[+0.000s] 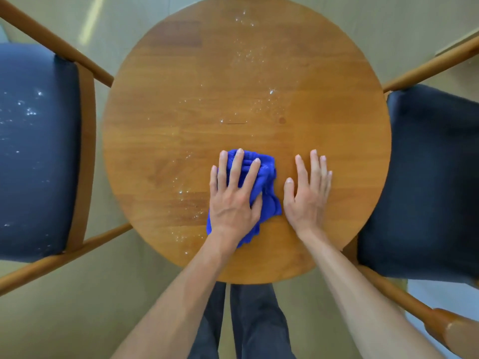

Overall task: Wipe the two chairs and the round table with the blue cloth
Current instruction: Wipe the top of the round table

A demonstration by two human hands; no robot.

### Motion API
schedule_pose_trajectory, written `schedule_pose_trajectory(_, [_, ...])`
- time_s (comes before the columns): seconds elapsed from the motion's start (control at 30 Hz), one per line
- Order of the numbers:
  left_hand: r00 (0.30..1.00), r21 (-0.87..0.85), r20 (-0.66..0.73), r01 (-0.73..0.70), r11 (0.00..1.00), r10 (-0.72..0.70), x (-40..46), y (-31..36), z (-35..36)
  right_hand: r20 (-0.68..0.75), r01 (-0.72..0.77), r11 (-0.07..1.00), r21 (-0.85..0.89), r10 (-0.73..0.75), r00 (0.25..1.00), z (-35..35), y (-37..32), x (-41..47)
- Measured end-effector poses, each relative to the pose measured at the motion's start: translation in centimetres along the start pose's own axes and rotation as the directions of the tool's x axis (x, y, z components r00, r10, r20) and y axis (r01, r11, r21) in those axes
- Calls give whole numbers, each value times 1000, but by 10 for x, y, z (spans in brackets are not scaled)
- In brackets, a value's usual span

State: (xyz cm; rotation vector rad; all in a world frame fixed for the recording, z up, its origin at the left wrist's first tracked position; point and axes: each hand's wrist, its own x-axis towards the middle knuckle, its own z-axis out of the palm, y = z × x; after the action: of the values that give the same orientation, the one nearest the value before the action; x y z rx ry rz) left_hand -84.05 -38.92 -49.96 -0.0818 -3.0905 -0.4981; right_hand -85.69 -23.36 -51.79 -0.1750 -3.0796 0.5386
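Head view: left hand (234, 200), fingers flat, presses a crumpled bright blue cloth (267, 187) onto the droplet-speckled round wooden table (181, 125); right hand (308, 195) rests flat, fingers straight, beside it

Beige floor (77, 320) w/ dark trouser legs (256, 322) below.

no readable text, labels or signs

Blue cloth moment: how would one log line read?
left hand: flat on blue cloth | right hand: flat on round table | droplets: table, left chair
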Motion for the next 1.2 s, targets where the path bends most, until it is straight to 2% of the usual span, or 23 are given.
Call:
schedule_pose_trajectory(0.03, [999, -3, -15, 49, 999, -50, -8, 7, 0, 4, -1, 1000, -11, 2, 1000, 1, 0, 1])
schedule_pose_trajectory(0.1, [999, -31, 33, 38, 999, -37, -47, 31, 2, 13, 13, 999, -41, -13, 1000, 1, 1, 1])
schedule_pose_trajectory(0.2, [981, -70, 159, -98, 993, 108, -105, 47, 1, 6, 10, 999, -42, -9, 1000, 2, -1, 1])
schedule_pose_trajectory(0.37, [954, -104, 123, -262, 960, 274, -87, -4, -9, -33, 13, 997, -83, -16, 999, 4, -1, 0])
schedule_pose_trajectory(0.47, [976, -4, 28, -215, 977, 215, -37, -70, -25, -23, 4, 996, -93, -6, 1000, 3, -3, 0])
schedule_pose_trajectory(0.57, [999, 114, -29, -32, 993, 35, -1, -117, -41, -23, 6, 995, -104, -8, 1000, 3, -3, -1])
schedule_pose_trajectory(0.63, [998, 72, -34, 51, 996, -49, -10, -108, -41, -23, 0, 994, -112, -3, 1000, 3, -5, 0])
schedule_pose_trajectory(0.7, [998, 5, 12, 55, 998, -55, -45, -74, -34, -22, 1, 993, -117, -4, 1000, 3, -6, 0])
schedule_pose_trajectory(0.77, [997, -45, 69, -20, 999, 24, -85, -35, -23, -26, 1, 992, -123, -5, 1000, 3, -6, 1])
schedule_pose_trajectory(0.83, [976, -63, 134, -165, 984, 173, -110, -14, -18, -43, 0, 991, -132, -6, 999, 4, -5, 1])
schedule_pose_trajectory(0.93, [907, -117, 147, -380, 917, 395, -107, -35, -17, -62, 4, 990, -141, -13, 998, 6, -4, 0])
schedule_pose_trajectory(1.0, [881, -112, 110, -450, 886, 461, -90, -68, -26, -58, 6, 990, -142, -15, 998, 6, -4, -1])
schedule_pose_trajectory(1.07, [915, -60, 60, -395, 917, 398, -62, -109, -36, -46, 10, 990, -143, -17, 999, 5, -5, -1])
schedule_pose_trajectory(1.13, [971, 1, 10, -241, 971, 241, -27, -149, -47, -31, 8, 989, -144, -13, 999, 4, -6, -1])
schedule_pose_trajectory(1.2, [997, 2, -20, -73, 997, 73, 5, -176, -56, -28, 6, 990, -142, -10, 1000, 4, -6, -1])
